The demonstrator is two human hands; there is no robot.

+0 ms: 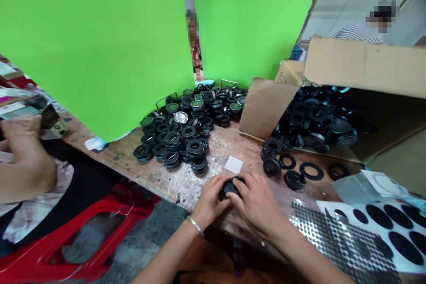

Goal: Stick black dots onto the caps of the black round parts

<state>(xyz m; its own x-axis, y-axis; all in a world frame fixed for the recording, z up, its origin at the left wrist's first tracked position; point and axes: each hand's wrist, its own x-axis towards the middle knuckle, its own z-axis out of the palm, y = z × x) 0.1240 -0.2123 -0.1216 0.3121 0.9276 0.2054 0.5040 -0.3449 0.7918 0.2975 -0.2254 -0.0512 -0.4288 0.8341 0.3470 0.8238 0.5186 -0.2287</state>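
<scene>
Both my hands are at the near edge of the wooden table, closed around a black round plastic part [232, 187]. My left hand [212, 197], with a bracelet at its wrist, grips the part from the left. From the right, my right hand [258, 202] has its fingers bent over the part's top and side, hiding much of it. Just beyond my fingers lies a small white square card [233, 164]. Several loose black discs and rings, such as a black disc [272, 167] and a flat black ring [311, 171], lie to the right.
Stacked black round parts [173, 137] cover the table's back left. An open cardboard box [266, 106] on its side spills similar parts. A sheet of black oval stickers [379, 217] and a perforated sheet [336, 235] lie right. Another person's hand [26, 155] and a red stool [100, 213] are left.
</scene>
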